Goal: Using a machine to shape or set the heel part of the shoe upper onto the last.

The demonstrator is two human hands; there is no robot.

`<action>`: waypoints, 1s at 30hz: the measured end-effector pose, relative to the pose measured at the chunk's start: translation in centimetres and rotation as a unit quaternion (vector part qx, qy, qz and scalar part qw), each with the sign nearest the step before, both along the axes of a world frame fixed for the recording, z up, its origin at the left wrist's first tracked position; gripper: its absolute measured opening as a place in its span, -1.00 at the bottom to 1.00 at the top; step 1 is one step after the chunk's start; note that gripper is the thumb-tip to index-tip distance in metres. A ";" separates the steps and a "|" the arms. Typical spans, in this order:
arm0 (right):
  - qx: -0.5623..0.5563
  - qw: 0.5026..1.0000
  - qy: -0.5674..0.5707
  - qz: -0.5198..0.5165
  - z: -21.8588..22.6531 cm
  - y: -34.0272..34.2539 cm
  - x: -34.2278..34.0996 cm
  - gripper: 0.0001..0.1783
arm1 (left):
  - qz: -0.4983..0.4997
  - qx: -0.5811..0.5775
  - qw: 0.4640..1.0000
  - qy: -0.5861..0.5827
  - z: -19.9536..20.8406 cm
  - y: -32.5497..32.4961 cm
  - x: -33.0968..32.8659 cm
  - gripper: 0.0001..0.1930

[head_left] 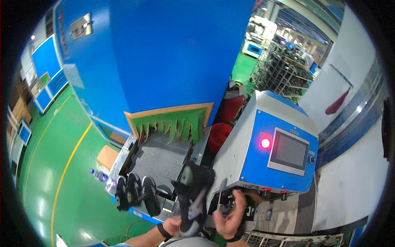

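Shoe (196,204) is gripped by left hand (172,226), right hand (231,216) spread below edge of console (258,161).

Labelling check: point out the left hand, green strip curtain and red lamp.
Left hand (172,226): head view, middle of hand.
Green strip curtain (173,124): head view, middle strips.
Red lamp (265,143): head view, glowing centre.

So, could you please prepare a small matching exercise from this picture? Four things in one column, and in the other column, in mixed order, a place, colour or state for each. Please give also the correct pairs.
Things
1. left hand
2. lamp
3. strip curtain
4. screen

Place, colour or state
A. flat and dark grey
B. green and hanging
C. against a black-and-grey shoe
D. glowing red

Right pairs: 1-C, 2-D, 3-B, 4-A
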State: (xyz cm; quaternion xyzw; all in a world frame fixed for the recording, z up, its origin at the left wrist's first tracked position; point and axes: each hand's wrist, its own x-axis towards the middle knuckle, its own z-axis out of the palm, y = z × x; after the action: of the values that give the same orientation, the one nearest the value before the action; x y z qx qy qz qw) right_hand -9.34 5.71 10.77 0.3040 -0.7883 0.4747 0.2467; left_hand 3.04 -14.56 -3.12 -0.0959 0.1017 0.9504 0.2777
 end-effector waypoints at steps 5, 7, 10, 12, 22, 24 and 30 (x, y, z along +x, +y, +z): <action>-0.403 0.614 -0.639 0.228 -5.3 6.0 2.7 -0.27 | -0.281 -0.303 0.900 0.136 4.4 5.9 1.9 -0.37; -0.331 0.584 -0.677 0.301 -5.5 8.5 1.8 -0.34 | -0.066 -0.519 0.837 0.160 7.1 7.6 2.1 -0.32; -0.230 0.654 -0.655 0.301 -7.8 12.3 2.1 -0.36 | 0.007 -0.573 0.786 0.233 8.6 9.3 1.4 0.04; -0.175 0.636 -0.710 0.245 -9.2 14.7 3.6 -0.42 | -0.055 -0.598 0.762 0.243 8.3 11.0 1.8 0.02; -0.426 0.638 -0.640 0.044 -12.3 25.4 7.8 -0.54 | -0.239 -0.369 0.881 0.172 8.5 17.6 1.7 -0.63; -0.295 0.783 -0.545 -0.054 -10.9 25.9 6.8 -0.39 | -0.190 -0.407 0.886 0.111 8.4 18.0 0.2 -0.69; -0.104 0.888 -0.441 -0.086 -6.8 21.9 2.0 -0.02 | -0.138 -0.506 0.851 0.031 2.5 16.6 -1.7 -0.70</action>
State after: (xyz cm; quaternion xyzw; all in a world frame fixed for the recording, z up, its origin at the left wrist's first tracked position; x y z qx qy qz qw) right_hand -7.33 27.66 4.01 -0.0328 -0.7852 0.6158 -0.0560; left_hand 1.37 1.99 -0.57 -0.1784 0.5892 0.7218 0.3162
